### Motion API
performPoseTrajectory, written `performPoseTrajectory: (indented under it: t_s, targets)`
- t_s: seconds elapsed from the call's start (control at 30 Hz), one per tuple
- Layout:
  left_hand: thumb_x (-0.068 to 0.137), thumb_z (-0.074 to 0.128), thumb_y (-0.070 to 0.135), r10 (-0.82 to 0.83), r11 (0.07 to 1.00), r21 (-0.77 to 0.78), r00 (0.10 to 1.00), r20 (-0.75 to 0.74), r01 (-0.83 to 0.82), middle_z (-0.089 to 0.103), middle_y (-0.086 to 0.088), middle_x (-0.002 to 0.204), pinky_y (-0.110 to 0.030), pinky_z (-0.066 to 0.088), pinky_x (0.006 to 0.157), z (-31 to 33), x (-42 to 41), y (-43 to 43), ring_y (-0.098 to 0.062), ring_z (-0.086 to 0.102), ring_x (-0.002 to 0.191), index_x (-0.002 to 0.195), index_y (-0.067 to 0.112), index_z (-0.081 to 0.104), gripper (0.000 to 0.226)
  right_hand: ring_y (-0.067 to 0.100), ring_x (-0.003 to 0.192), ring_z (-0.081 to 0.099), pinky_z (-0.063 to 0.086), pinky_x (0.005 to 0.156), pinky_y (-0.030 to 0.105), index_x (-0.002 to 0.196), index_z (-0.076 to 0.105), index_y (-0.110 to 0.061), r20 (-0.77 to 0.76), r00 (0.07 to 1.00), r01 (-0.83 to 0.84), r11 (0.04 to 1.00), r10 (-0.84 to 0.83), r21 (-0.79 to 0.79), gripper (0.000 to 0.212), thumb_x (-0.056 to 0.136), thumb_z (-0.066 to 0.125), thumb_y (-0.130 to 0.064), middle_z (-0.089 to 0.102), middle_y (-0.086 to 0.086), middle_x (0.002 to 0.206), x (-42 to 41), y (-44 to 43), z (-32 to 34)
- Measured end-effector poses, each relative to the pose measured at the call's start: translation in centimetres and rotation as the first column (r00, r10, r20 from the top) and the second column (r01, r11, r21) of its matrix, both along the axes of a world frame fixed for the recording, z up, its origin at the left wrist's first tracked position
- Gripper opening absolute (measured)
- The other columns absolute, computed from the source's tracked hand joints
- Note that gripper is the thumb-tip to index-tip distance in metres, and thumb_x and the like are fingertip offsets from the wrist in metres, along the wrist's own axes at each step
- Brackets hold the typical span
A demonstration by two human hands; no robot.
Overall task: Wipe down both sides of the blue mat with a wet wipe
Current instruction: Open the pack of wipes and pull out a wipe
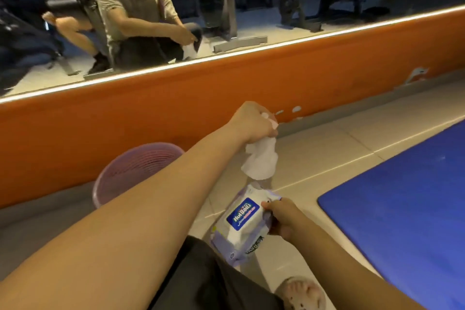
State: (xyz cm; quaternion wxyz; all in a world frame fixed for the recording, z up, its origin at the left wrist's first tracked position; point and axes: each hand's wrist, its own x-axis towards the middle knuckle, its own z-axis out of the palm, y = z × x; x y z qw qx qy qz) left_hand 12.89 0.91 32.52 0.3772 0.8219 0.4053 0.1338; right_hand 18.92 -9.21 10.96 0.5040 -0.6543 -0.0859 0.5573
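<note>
**Wipe in the left hand, pack in the right, mat lying to the side**

The left hand [253,121] is raised in front of the orange wall base, its fingers closed in a fist around the top of a crumpled white wet wipe [260,160]. The wipe hangs down from the fist in loose folds. Its lower end comes down just above the pack below; whether it touches the pack's opening cannot be told.

The right hand [283,219] is lower and nearer the body. Its fingers are curled round the edge of a soft white and lilac plastic pack of wet wipes with a blue label [242,224], holding it tilted above the pale tiled floor [327,158], with the flap end turned up towards the wipe.

The blue mat with a rounded corner [402,209] lies flat on the floor to the right of both hands, apart from them and from the pack.

Left of the left forearm a round lilac plastic basket [133,166] stands against the orange wall base [176,98]. Below the pack are a knee in dark shorts [214,279] and a pale pink perforated clog [302,294]. Above the orange band a wall mirror [276,7] reflects a crouching person in a beige shirt and grey gym machines.
</note>
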Motion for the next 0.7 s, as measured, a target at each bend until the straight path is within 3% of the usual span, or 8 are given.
performPoseTrajectory:
  t_s: [0.17,0.27,0.33,0.43,0.53,0.6,0.7]
  targets:
    - [0.088,0.073,0.008,-0.044,0.999,-0.018,0.999,0.004,0.044,0.066,-0.002,0.102,-0.026,0.050,0.069,-0.8,1.0,0.6,-0.013,0.060,0.083,0.111,0.012,0.076,0.023,0.035,0.092,0.067,0.056,0.077,0.045,0.116,0.064,-0.009,-0.104,0.993,-0.063,0.998,0.060,-0.030,0.020,0.097,0.060,-0.013,0.073,0.022,0.104,-1.5,1.5,-3.2]
    - [0.090,0.065,0.002,-0.078,0.997,-0.025,0.997,-0.011,0.077,0.062,-0.001,0.093,-0.025,0.048,0.065,-1.4,1.7,0.7,-0.012,0.054,0.073,0.105,0.005,0.076,0.019,0.035,0.104,0.057,0.053,0.081,0.051,0.105,0.056,-0.007,0.058,0.979,-0.181,0.963,0.197,-0.202,0.022,0.095,0.065,-0.024,0.060,0.017,0.105,-1.1,0.6,-3.7]
    - [0.091,0.062,0.000,-0.120,0.993,-0.019,0.993,-0.021,0.120,0.059,-0.004,0.092,-0.025,0.046,0.065,-1.5,2.6,0.2,-0.017,0.052,0.076,0.096,0.003,0.074,0.013,0.034,0.110,0.053,0.053,0.082,0.051,0.108,0.049,-0.008,0.144,0.972,-0.142,0.953,0.185,-0.268,0.024,0.096,0.064,-0.022,0.052,0.016,0.113,0.2,-0.1,-3.4]
    - [0.088,0.066,0.004,-0.190,0.981,0.019,0.982,-0.016,0.191,0.066,-0.004,0.092,-0.030,0.053,0.077,-1.2,4.6,-1.3,-0.019,0.058,0.080,0.082,0.019,0.066,0.016,0.032,0.097,0.063,0.057,0.079,0.047,0.117,0.057,-0.001,0.089,0.996,0.003,0.995,0.006,-0.096,0.025,0.099,0.058,-0.019,0.060,0.015,0.101,3.9,-0.8,-1.1]
    - [0.090,0.062,0.002,-0.275,0.961,0.001,0.960,0.061,0.275,0.068,-0.010,0.100,-0.033,0.052,0.081,-0.7,7.0,-2.9,-0.021,0.059,0.096,0.092,0.004,0.075,0.013,0.035,0.097,0.071,0.060,0.079,0.049,0.123,0.060,-0.003,-0.089,0.975,0.217,0.961,-0.205,0.173,0.032,0.104,0.048,-0.025,0.069,0.018,0.108,7.5,-3.1,3.4]
    - [0.091,0.062,0.002,-0.276,0.961,0.001,0.957,0.085,0.277,0.063,-0.007,0.096,-0.021,0.049,0.066,-0.6,7.6,-3.5,-0.016,0.053,0.094,0.103,-0.005,0.074,0.019,0.037,0.106,0.069,0.061,0.077,0.050,0.130,0.061,-0.009,-0.225,0.957,0.242,0.935,-0.186,0.259,0.041,0.106,0.043,-0.038,0.068,0.018,0.125,8.7,-4.6,6.4]
    - [0.088,0.064,0.002,-0.317,0.947,-0.008,0.937,0.146,0.321,0.058,-0.007,0.084,-0.024,0.042,0.059,-0.2,8.9,-5.0,-0.018,0.048,0.079,0.097,-0.008,0.073,0.016,0.038,0.110,0.068,0.062,0.073,0.049,0.126,0.061,-0.011,-0.283,0.938,0.292,0.897,-0.201,0.331,0.052,0.103,0.040,-0.053,0.066,0.018,0.130,10.1,-8.5,11.0]
